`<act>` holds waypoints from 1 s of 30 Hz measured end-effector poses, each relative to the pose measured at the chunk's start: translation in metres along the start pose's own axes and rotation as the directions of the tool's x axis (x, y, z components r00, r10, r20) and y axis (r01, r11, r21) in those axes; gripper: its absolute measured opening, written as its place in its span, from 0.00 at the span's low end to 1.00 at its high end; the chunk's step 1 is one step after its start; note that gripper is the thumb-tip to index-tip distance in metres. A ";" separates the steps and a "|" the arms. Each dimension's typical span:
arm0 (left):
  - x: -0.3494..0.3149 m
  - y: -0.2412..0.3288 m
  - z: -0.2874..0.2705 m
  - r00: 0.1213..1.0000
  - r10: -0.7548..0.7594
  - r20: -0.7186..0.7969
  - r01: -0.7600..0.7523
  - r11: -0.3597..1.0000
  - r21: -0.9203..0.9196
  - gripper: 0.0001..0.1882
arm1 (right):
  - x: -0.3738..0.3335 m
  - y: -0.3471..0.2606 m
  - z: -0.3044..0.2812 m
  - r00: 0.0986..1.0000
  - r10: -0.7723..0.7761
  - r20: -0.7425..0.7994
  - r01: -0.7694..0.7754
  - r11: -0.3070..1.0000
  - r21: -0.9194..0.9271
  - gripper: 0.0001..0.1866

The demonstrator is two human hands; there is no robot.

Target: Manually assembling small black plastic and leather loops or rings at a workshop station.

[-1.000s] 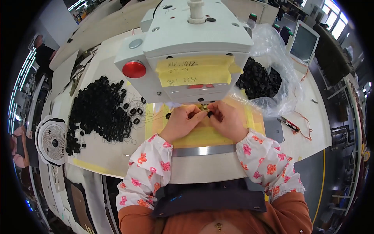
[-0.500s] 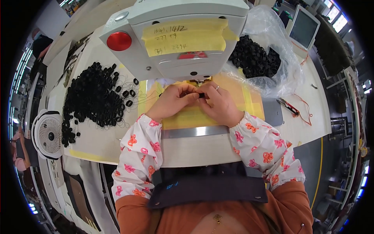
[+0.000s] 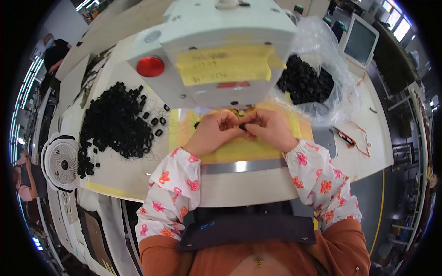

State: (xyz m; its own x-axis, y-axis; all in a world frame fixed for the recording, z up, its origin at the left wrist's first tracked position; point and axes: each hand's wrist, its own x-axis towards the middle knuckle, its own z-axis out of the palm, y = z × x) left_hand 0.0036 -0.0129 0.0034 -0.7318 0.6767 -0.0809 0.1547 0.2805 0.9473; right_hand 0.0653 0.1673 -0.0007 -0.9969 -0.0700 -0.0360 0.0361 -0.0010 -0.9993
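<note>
My left hand [image 3: 212, 131] and my right hand [image 3: 272, 129] meet in front of the sewing machine's needle area [image 3: 240, 110]. Pinched between their fingertips is a small black fabric loop [image 3: 242, 126]. Both hands are closed on it, just above the yellow-covered work plate [image 3: 235, 152]. The grey-white sewing machine head [image 3: 221, 41] rises directly behind them. Another small black piece [image 3: 196, 124] shows beside my left hand, near thin threads. To the left spreads a heap of black loops [image 3: 115, 122] joined by loose threads.
A clear plastic bag [image 3: 343, 99] holds black loops [image 3: 306, 82] at the right. Red-handled thread snips [image 3: 343, 136] lie near an orange cord [image 3: 367, 145]. A white fan [image 3: 62, 162] stands at the left edge, and a screen [image 3: 359, 39] at the back right.
The view has shifted, so the machine and table sit lower in the picture. My hands have moved slightly apart at the wrists, and the black loop is turned between their fingertips.
</note>
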 end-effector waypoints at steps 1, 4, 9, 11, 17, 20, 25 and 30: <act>0.003 -0.006 0.005 0.998 0.067 -0.020 -0.067 0.998 0.006 0.08 | 0.003 -0.002 -0.005 0.989 0.129 0.073 -0.129 0.992 -0.003 0.11; 0.001 -0.013 0.010 0.979 0.205 0.021 -0.205 0.979 0.008 0.13 | -0.006 -0.011 -0.003 0.978 0.175 0.113 -0.185 0.979 0.086 0.18; -0.002 0.000 0.005 0.933 0.277 0.231 -0.299 0.952 0.066 0.15 | -0.003 -0.015 -0.004 0.946 0.233 0.227 -0.249 0.968 0.045 0.18; -0.005 -0.007 0.002 0.948 0.289 0.135 -0.301 0.951 0.078 0.14 | 0.000 -0.017 0.003 0.957 0.232 0.174 -0.252 0.962 0.102 0.18; -0.003 0.003 0.008 0.971 0.238 -0.029 -0.235 0.969 0.074 0.14 | -0.003 -0.010 0.006 0.983 0.179 -0.028 -0.155 0.910 0.384 0.17; -0.001 0.001 -0.001 0.983 0.167 0.077 -0.172 0.983 0.059 0.15 | 0.001 0.002 0.002 0.988 0.151 0.017 -0.149 0.943 0.297 0.16; -0.003 -0.001 0.006 0.961 0.245 0.132 -0.245 0.969 -0.016 0.12 | -0.002 -0.015 -0.007 0.944 0.256 0.207 -0.289 0.945 0.152 0.16; 0.004 -0.001 0.004 0.948 0.241 0.210 -0.225 0.970 -0.098 0.11 | 0.000 -0.020 -0.002 0.931 0.288 0.223 -0.315 0.944 0.095 0.16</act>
State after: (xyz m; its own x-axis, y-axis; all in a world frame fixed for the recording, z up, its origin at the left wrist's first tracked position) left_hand 0.0028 -0.0081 0.0006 -0.5173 0.8515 0.0864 0.2496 0.0535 0.9669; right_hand 0.0641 0.1697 0.0194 -0.9024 -0.2882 -0.3204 0.3546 -0.0741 -0.9321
